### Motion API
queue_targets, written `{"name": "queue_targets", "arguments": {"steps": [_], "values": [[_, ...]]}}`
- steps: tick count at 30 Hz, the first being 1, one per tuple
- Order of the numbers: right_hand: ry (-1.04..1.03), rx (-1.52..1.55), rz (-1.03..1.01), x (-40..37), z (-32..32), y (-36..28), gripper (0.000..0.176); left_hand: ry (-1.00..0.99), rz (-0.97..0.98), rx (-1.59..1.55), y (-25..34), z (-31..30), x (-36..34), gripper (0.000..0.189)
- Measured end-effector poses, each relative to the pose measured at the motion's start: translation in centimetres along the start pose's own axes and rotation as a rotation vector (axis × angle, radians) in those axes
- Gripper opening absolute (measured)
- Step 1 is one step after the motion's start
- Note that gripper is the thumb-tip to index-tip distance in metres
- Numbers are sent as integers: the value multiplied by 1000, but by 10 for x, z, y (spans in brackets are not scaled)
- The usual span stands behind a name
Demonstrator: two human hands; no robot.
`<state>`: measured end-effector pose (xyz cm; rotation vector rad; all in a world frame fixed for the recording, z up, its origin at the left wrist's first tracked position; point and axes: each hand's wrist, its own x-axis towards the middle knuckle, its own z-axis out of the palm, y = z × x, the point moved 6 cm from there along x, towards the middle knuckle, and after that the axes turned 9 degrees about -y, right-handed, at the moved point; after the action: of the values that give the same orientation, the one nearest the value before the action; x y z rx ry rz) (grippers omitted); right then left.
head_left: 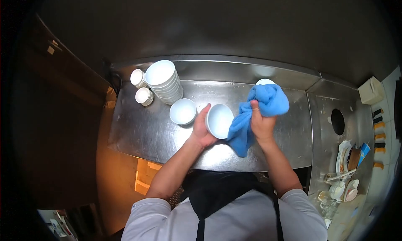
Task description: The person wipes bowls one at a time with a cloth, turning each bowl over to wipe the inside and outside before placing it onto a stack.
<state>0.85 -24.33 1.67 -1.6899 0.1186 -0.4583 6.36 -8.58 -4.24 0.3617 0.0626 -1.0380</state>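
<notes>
My left hand (pixel 202 130) grips a white bowl (pixel 220 121) by its side, its opening turned up toward me. To the right, my right hand (pixel 262 123) is closed around a bunched blue cloth (pixel 268 99). One end of the cloth hangs down beside the bowl's right edge. Another white bowl (pixel 183 112) sits on the steel counter just left of my left hand. Behind it rises a tall, leaning stack of white bowls (pixel 164 79). A white dish (pixel 265 81) shows partly behind the cloth; the rest of it is hidden.
Two short stacks of small white cups, a rear one (pixel 137 78) and a front one (pixel 144 96), stand left of the tall stack. A raised steel ledge (pixel 209 64) runs along the back. At right, a counter with a round hole (pixel 337 122) holds used dishes (pixel 337 189).
</notes>
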Motion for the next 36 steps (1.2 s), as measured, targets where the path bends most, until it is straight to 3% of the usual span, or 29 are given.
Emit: {"name": "queue_targets", "arguments": {"steps": [2, 4, 7, 11, 13, 15, 16, 17, 18, 19, 20, 21, 22, 23, 25, 26, 27, 28, 29, 30, 31, 32, 33, 34, 36], "values": [[-119, -200, -268, -4, 19, -10, 48, -18, -56, 31, -7, 6, -2, 61], [-425, -655, -665, -20, 54, -34, 56, -60, -87, 63, -8, 19, -5, 56], [-716, -709, -569, -28, 58, -7, 72, -39, -57, 202, -1, 6, -3, 54], [-758, -467, -163, -32, 60, 26, 84, 89, 100, 392, 10, 10, -6, 48], [-645, -392, -261, -43, 72, 33, 77, 166, 279, 567, 17, 7, -9, 44], [-435, -329, -333, -54, 81, 19, 66, 173, 504, 1092, 27, 7, -16, 42], [-420, -24, -102, -49, 76, 20, 65, 175, 614, 1354, 30, 15, -20, 41], [-396, 280, 134, -49, 75, 24, 65, 131, 719, 1366, 29, 19, -26, 39], [-359, 584, 373, -53, 79, 30, 64, 139, 655, 1177, 28, 11, -24, 38], [-317, 676, 316, -48, 81, 23, 62, 141, 597, 990, 28, 6, -19, 38], [-427, 311, 102, -42, 81, 11, 63, 140, 536, 802, 28, 1, -14, 39], [-519, -61, -112, -40, 83, 1, 65, 131, 307, 358, 21, -7, -4, 43], [-593, -437, -325, -44, 89, -5, 67, 133, 221, 319, 18, -8, -2, 44], [-461, -541, -435, -44, 85, -1, 67, 133, 135, 282, 14, -9, 1, 45], [-395, -467, -285, -35, 77, 6, 66, 110, 27, 334, 14, -2, -1, 46], [-369, -424, -199, -36, 75, 11, 65, 188, 264, 586, 23, -7, -2, 47], [-282, -145, -23, -34, 69, 13, 64, 268, 501, 835, 26, 0, -3, 48], [-295, -107, -6, -36, 70, 12, 64, 343, 745, 1083, 30, 10, -11, 49], [-306, -69, 6, -35, 70, 10, 64, 295, 639, 990, 25, 6, -14, 46], [-315, -31, 14, -32, 70, 7, 64, 181, 408, 735, 23, 3, -6, 44], [-403, -332, -392, -33, 72, -19, 64, 74, 174, 474, 18, 2, -1, 42], [-397, -396, -407, -37, 74, -16, 65, -30, -60, 209, 10, 4, -1, 40], [-391, -463, -424, -40, 75, -9, 65, -52, -87, 294, 15, 0, 1, 37], [-384, -530, -446, -40, 77, -3, 65, 17, 59, 484, 22, -5, 2, 37], [-365, -189, -161, -30, 73, 19, 63, 163, 359, 859, 27, -7, -5, 38]]}}
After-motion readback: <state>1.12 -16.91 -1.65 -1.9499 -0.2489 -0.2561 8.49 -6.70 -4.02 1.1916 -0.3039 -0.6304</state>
